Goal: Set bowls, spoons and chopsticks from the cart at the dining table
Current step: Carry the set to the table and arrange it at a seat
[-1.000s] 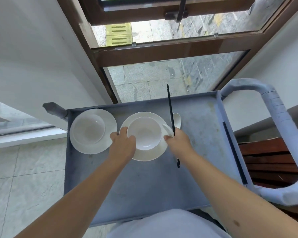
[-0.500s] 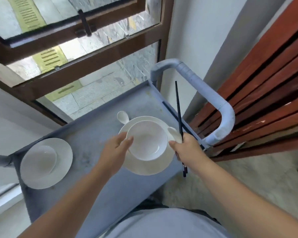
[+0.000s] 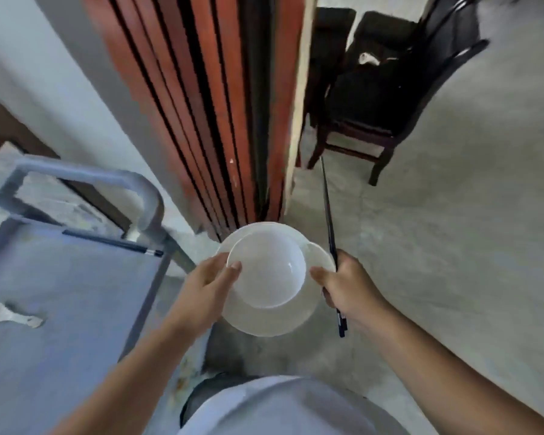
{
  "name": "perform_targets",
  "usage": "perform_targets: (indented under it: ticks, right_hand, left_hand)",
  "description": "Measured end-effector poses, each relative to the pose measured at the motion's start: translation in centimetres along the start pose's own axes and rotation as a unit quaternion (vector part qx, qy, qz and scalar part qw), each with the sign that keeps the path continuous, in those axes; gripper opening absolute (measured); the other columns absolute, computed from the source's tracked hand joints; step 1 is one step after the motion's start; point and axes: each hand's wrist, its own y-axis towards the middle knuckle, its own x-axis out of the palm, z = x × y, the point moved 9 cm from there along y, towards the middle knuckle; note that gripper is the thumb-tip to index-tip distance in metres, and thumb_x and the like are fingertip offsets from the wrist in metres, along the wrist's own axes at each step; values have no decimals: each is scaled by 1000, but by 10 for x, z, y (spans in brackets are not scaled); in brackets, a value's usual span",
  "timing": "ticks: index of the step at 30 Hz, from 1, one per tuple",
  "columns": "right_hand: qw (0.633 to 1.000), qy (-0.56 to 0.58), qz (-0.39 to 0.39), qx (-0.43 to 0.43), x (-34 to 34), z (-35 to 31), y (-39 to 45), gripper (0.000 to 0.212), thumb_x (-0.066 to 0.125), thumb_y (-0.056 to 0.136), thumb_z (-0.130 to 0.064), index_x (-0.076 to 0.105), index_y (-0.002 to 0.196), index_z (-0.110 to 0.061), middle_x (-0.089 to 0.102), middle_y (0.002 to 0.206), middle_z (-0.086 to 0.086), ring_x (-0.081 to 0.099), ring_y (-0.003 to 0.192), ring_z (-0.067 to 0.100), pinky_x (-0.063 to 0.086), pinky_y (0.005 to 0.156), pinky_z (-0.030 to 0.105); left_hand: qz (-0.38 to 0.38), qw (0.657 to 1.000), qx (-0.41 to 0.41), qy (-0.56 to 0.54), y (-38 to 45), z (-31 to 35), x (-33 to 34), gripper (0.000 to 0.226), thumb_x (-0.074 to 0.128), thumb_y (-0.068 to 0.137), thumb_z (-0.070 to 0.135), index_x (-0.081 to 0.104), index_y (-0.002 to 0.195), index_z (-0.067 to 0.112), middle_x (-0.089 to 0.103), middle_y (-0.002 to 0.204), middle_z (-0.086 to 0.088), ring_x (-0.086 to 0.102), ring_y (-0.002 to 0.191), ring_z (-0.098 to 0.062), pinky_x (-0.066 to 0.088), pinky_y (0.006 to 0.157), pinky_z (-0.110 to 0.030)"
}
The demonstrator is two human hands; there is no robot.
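Observation:
A white bowl (image 3: 266,271) sits on a white plate (image 3: 274,321), carried in the air over the floor to the right of the cart. My left hand (image 3: 206,285) grips the plate's left edge with the thumb on the bowl's rim. My right hand (image 3: 347,285) holds the plate's right edge and also clamps a pair of black chopsticks (image 3: 328,215) that point up and away. A white spoon handle (image 3: 316,248) peeks out at the plate's right rim. On the grey cart (image 3: 60,309) lie another white spoon (image 3: 8,315) and a second pair of black chopsticks (image 3: 110,243).
A red-brown slatted wooden partition (image 3: 208,105) stands straight ahead. Dark chairs (image 3: 380,83) stand beyond it at the upper right on a pale stone floor (image 3: 468,230). The cart's grey handle bar (image 3: 107,180) rises at the left.
I have turned right, away from the window and cart. The bowl, plate and chopsticks have left the cart top and now hang over the floor. The second plate and bowl are out of view.

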Motion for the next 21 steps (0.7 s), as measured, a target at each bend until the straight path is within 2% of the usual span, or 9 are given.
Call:
perform_targets:
  ticks: [2,5,8,11,12,13,15,18,21]
  right_hand:
    - [998,26,52,25,-67,31,-15,14,62,76,-31,63,90,-31,62,60,-12,54,50,9,39,46,26]
    - [989,46,129,56,-160,73,-42,18,62,75,-29,64,94,-29,61,65,-11,54,54,10,39,49,27]
    - [973,75,199,85,-238,110,-69,15,62,82,-20,64,95,-28,59,54,-12,52,43,7,38,43,25]
    - [950,130,259,112,-302,143,-91,18,62,85,-14,64,98,-25,57,54,-7,48,39,10,37,40,24]
    - [940,157,277,123,-320,154,-97,18,62,85,-12,64,100,-22,55,55,-4,46,40,11,37,40,24]
    - [928,186,293,132,-337,164,-102,17,62,86,-11,64,101,-20,54,56,-2,45,41,12,36,41,24]
    - [905,241,319,146,-370,184,-110,18,62,87,-8,63,103,-16,52,56,-1,43,42,12,34,41,24]
    - [875,283,366,146,-426,204,-115,18,61,87,-6,63,102,-14,53,53,-4,44,42,11,34,42,25]
    - [842,304,422,147,-486,219,-120,16,62,87,-7,63,100,-16,52,56,-2,43,44,11,35,43,26]
  left_hand:
    - [-60,998,-7,30,13,11,70,36,51,73,66,70,100,51,74,96,14,68,90,-10,54,76,-34]
    - [-135,988,-2,77,29,35,171,26,54,82,55,72,95,41,74,89,12,68,84,-12,49,67,-29]
    - [-216,971,0,98,40,54,266,19,58,92,43,73,101,35,73,91,10,66,86,-16,46,63,-28]
    - [-287,950,-10,125,51,67,350,15,59,91,47,71,100,45,73,93,16,67,86,-7,52,65,-28]
    - [-306,943,-10,133,55,73,377,14,59,93,46,70,90,53,72,87,23,67,78,1,53,59,-23]
    - [-327,936,-2,133,58,81,404,23,59,93,44,68,79,61,69,79,31,65,71,7,52,53,-18]
    - [-369,917,2,154,64,97,455,31,58,91,47,62,69,68,64,73,38,62,65,14,50,48,-16]
    - [-443,877,3,187,81,116,534,16,52,84,55,64,80,66,66,83,35,65,74,8,54,57,-21]
    - [-505,834,18,221,99,142,615,24,50,77,59,67,94,57,69,91,27,67,90,-5,56,59,-24]
